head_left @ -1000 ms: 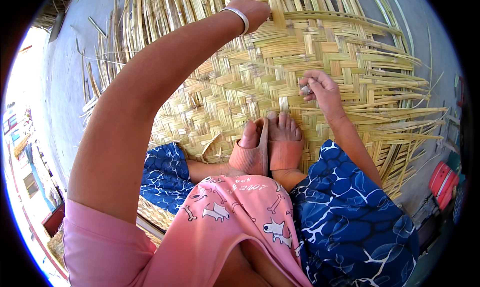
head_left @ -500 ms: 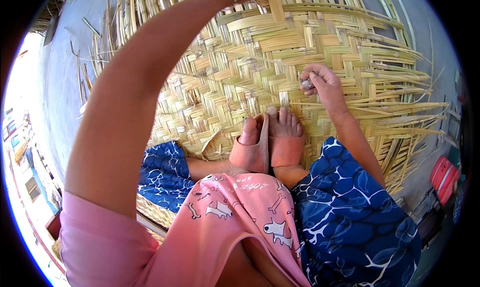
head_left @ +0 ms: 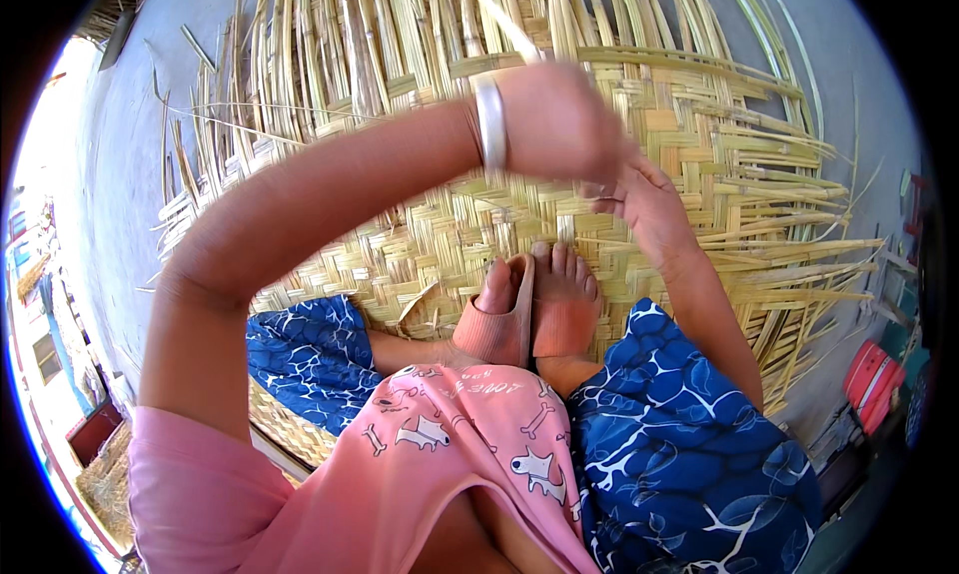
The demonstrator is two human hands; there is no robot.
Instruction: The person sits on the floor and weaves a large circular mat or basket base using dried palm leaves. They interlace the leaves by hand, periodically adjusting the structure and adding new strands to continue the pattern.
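A broad mat of woven pale yellow-green split cane strips (head_left: 689,144) lies under my feet. My left hand (head_left: 559,119), wearing a silver bangle (head_left: 489,124), is a blurred fist above the mat, against the fingertips of my right hand. A pale, motion-smeared strip (head_left: 504,22) rises beyond the left fist and appears to be gripped in it. My right hand (head_left: 651,209) is low over the weave with its fingers bent together. Its fingertips are partly covered by the left hand, so what they pinch cannot be made out.
My feet in orange-pink sandals (head_left: 564,319) stand on the mat's near part. Unwoven cane ends (head_left: 330,44) fan out at the far side and both sides. A grey floor (head_left: 130,224) surrounds it. A red-pink object (head_left: 871,384) sits at the right.
My left hand has come down from the far edge to meet the right hand. The right hand, which pinched a small grey object, has shifted slightly nearer.
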